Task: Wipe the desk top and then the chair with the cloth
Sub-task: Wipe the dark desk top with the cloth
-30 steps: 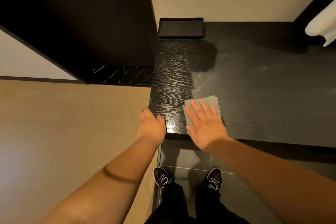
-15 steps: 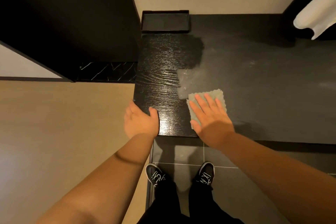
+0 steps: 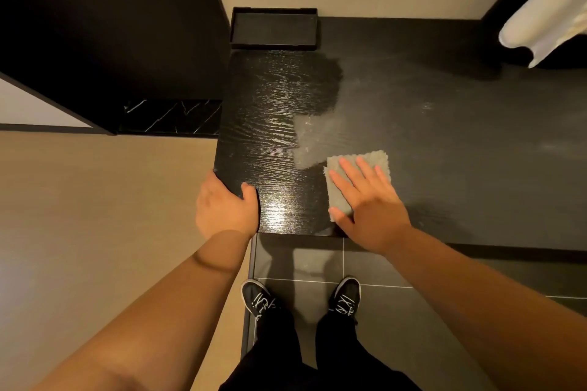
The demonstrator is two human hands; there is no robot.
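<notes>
The black wood-grain desk top (image 3: pixel 444 136) fills the middle and right of the head view. Its left strip shines dark and wet, while the rest looks dull and hazy. A small grey-green cloth (image 3: pixel 376 160) lies flat near the front edge. My right hand (image 3: pixel 368 209) presses on it with straight, spread fingers. My left hand (image 3: pixel 222 213) holds the desk's front left corner, thumb on top and fingers down the left side. No chair is in view.
A shallow black tray (image 3: pixel 274 28) sits at the desk's back left against the wall. A tall black cabinet (image 3: pixel 111 25) stands to the left. Something white (image 3: pixel 546 16) hangs over the back right corner. My shoes (image 3: pixel 257 298) stand on grey tiles below.
My right hand has slid the cloth to the right along the front of the desk, leaving a wider glossy strip behind it. My left hand has stayed on the corner.
</notes>
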